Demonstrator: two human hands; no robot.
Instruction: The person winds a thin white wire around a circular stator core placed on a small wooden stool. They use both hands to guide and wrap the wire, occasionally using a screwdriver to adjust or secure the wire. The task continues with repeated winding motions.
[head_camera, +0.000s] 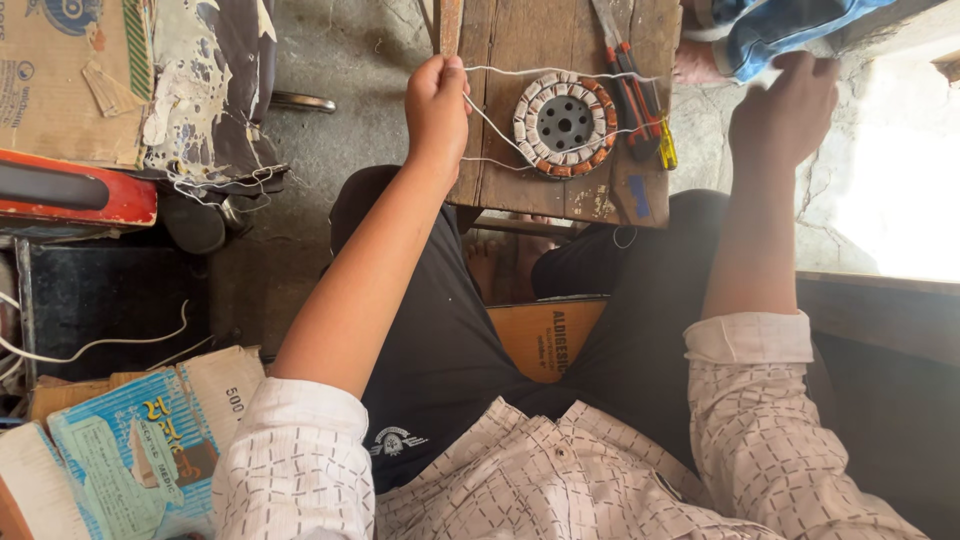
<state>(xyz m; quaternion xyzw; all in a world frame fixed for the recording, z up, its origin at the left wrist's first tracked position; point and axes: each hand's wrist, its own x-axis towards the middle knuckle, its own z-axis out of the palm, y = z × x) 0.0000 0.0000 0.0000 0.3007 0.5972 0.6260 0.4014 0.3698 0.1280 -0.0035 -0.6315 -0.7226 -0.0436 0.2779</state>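
Observation:
A round motor stator (563, 124) with copper-coloured windings and white insulation lies on a small wooden board (520, 40). My left hand (437, 105) is closed around a white string (500, 130) and a flat wooden stick at the board's left edge. The string runs from that hand across the stator toward the right. My right hand (785, 110) is raised off the board's right side, fingers pinched together on the string's other end, slightly blurred.
A red-handled plier and a yellow-handled screwdriver (640, 100) lie on the board beside the stator. Cardboard boxes and a red case (70, 190) stand at left, paper packets (130, 440) at lower left. Another person's foot and jeans (760, 40) are at top right.

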